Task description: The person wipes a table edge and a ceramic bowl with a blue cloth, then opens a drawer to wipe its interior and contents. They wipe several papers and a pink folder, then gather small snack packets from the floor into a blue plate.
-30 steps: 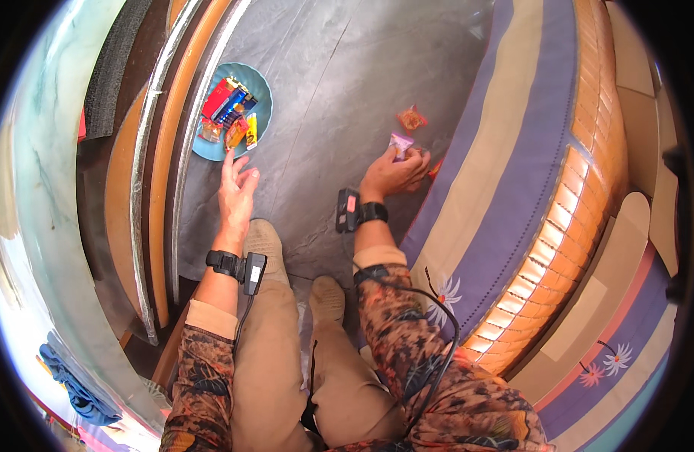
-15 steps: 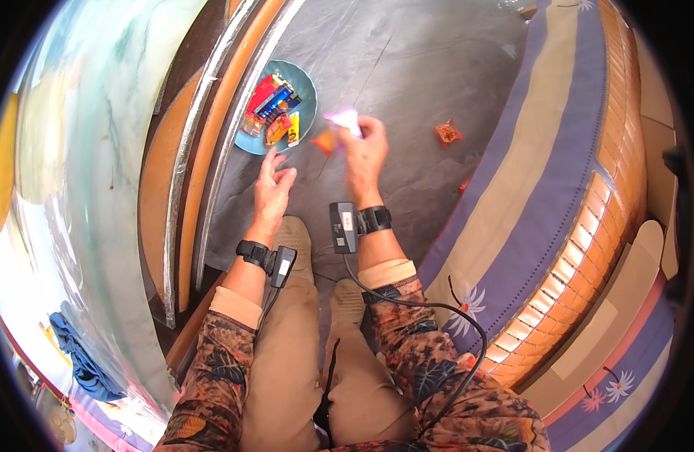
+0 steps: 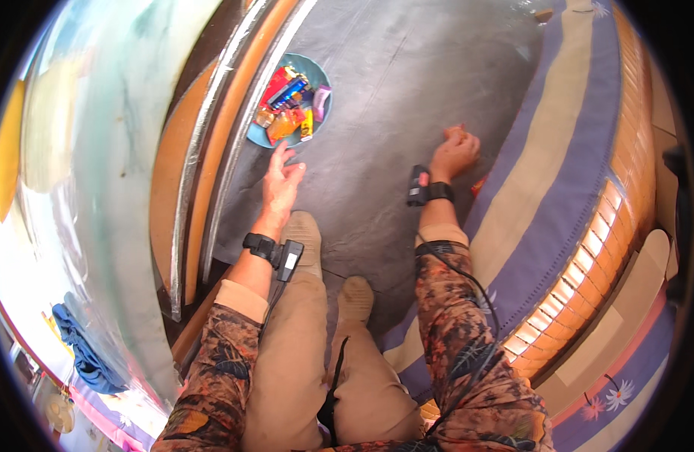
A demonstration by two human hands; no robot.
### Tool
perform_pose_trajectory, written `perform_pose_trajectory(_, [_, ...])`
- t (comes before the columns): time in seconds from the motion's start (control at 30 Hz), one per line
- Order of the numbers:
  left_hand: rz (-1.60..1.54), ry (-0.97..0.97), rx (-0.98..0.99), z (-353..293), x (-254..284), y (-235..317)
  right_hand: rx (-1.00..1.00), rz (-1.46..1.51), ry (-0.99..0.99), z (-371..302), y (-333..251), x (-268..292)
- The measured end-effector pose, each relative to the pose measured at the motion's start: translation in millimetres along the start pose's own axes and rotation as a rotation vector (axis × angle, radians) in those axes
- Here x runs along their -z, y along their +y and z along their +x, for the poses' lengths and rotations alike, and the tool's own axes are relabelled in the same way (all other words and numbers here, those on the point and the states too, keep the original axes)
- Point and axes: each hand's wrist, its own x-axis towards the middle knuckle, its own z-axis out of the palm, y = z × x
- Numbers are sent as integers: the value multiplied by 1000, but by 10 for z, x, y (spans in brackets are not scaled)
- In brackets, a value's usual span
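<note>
My left hand [image 3: 283, 184] is open just below the blue bowl [image 3: 330, 113], its fingers apart and nothing in them. Several wrapped snacks fill that bowl, among them a blue packet [image 3: 290, 93], an orange packet [image 3: 285, 124], a yellow one [image 3: 307, 123] and a purple-pink one [image 3: 321, 102] along the right side. Over to the right, my right hand [image 3: 455, 154] reaches down to the grey floor. Its fingers are closed on a small red packet [image 3: 454, 128], most of which they hide.
Wooden furniture [image 3: 223, 113] with a glossy table top [image 3: 83, 151] stands on the left. To the right is a seat with a purple and beige striped cushion [image 3: 547, 143]. Another red wrapper [image 3: 478, 186] lies beside it, behind my right wrist. A cable runs along my right arm.
The purple-pink packet has gone from my right hand into the bowl, along with an orange packet. My right hand has moved right, to the red packet on the floor. My left hand stays near the bowl.
</note>
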Motion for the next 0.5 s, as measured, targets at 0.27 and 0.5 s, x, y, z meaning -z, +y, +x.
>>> perform_pose_trajectory(0.27, [-71,-44,4,-11,33,-53,-111,426,372,-106,-291,44])
perform_pose_trajectory(0.5, [-64,-46,16,-55,103,-36,-458,-19,442,83,601,217])
